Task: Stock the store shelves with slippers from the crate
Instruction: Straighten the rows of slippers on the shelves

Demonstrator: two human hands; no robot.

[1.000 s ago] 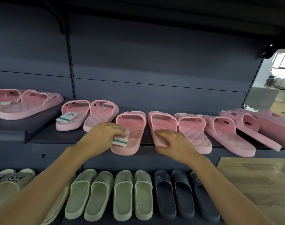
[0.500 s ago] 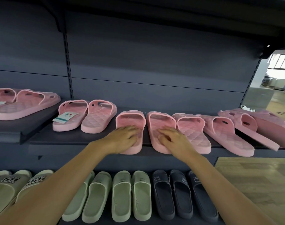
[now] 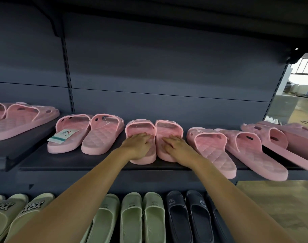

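Observation:
Two pink slippers stand side by side, touching, in the middle of the dark shelf [image 3: 97, 163]. My left hand [image 3: 136, 146] lies flat on the footbed of the left pink slipper [image 3: 140, 127], fingers reaching under its strap. On the right pink slipper [image 3: 169, 128] my right hand [image 3: 176, 146] rests the same way. Neither hand wraps around a slipper. The crate is not in view.
More pink pairs flank them: one with a paper tag [image 3: 63, 135] at left [image 3: 100, 135], another [image 3: 211, 146] at right hanging over the shelf edge. Green slippers [image 3: 141, 216] and dark slippers [image 3: 190, 216] fill the lower shelf. Wooden floor [image 3: 281, 207] shows at right.
Both hands have pushed the middle pair back from the shelf edge and closed the gap between them. The tag under my left hand is no longer visible.

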